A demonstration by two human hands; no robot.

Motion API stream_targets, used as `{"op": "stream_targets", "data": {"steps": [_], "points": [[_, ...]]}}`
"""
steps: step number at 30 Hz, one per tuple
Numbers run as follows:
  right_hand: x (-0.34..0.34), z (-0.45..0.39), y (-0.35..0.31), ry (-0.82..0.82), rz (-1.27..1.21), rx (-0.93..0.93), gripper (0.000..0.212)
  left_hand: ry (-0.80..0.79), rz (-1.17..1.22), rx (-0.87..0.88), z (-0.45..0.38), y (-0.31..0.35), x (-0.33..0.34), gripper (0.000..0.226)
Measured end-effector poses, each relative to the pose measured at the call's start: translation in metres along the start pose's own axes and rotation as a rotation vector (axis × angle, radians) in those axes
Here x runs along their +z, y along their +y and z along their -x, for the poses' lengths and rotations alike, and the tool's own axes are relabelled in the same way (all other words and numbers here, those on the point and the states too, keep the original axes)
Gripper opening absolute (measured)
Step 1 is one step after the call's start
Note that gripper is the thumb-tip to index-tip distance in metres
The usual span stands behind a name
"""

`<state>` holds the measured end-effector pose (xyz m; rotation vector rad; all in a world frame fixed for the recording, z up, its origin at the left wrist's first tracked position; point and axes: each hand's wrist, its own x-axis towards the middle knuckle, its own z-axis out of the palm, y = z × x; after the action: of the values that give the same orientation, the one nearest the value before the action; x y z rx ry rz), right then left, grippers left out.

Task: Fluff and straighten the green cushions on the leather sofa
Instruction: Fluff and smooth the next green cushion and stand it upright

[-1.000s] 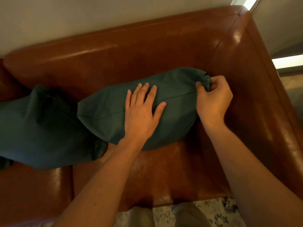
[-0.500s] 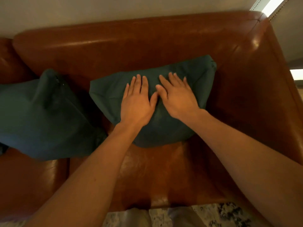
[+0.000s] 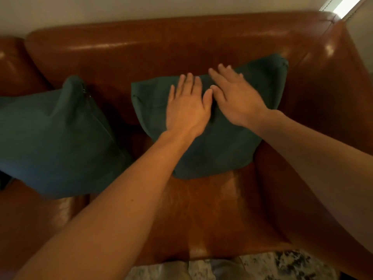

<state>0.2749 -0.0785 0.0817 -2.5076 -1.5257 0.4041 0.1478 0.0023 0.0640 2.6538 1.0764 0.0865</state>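
A dark green cushion (image 3: 220, 144) leans against the backrest of the brown leather sofa (image 3: 153, 49), close to its right armrest. My left hand (image 3: 186, 107) lies flat on the cushion's front, fingers spread. Beside it, my right hand (image 3: 235, 98) also rests flat on the cushion, thumb nearly touching the left thumb. Neither hand grips the fabric. A second green cushion (image 3: 54, 138) with a zip along its edge stands on the seat to the left, apart from the first.
The sofa's right armrest (image 3: 331, 98) rises close to the first cushion. Bare seat leather (image 3: 212, 215) lies in front of it. A patterned rug (image 3: 282, 265) shows at the bottom, and a pale wall (image 3: 121, 9) runs behind the sofa.
My right hand let go of the cushion's right corner and moved to lie flat beside the left hand. The cushion now stands more upright against the backrest. The view has shifted right.
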Motion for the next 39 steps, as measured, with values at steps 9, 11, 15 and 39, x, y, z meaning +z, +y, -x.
{"op": "stream_targets", "data": {"steps": [9,11,15,39], "points": [[0.026,0.002,0.007,-0.134,0.069,0.062,0.054,-0.127,-0.288,-0.006,0.012,-0.062,0.003,0.085],[0.022,0.001,0.009,-0.128,0.086,0.099,0.053,-0.030,-0.292,0.098,0.019,-0.068,-0.008,0.080],[0.006,-0.003,-0.005,0.060,0.143,0.146,0.050,0.411,0.077,0.261,0.058,-0.079,-0.012,0.054],[0.042,-0.038,-0.028,0.058,0.078,-0.029,0.060,0.395,1.467,-0.926,0.038,-0.077,0.107,0.068]]}}
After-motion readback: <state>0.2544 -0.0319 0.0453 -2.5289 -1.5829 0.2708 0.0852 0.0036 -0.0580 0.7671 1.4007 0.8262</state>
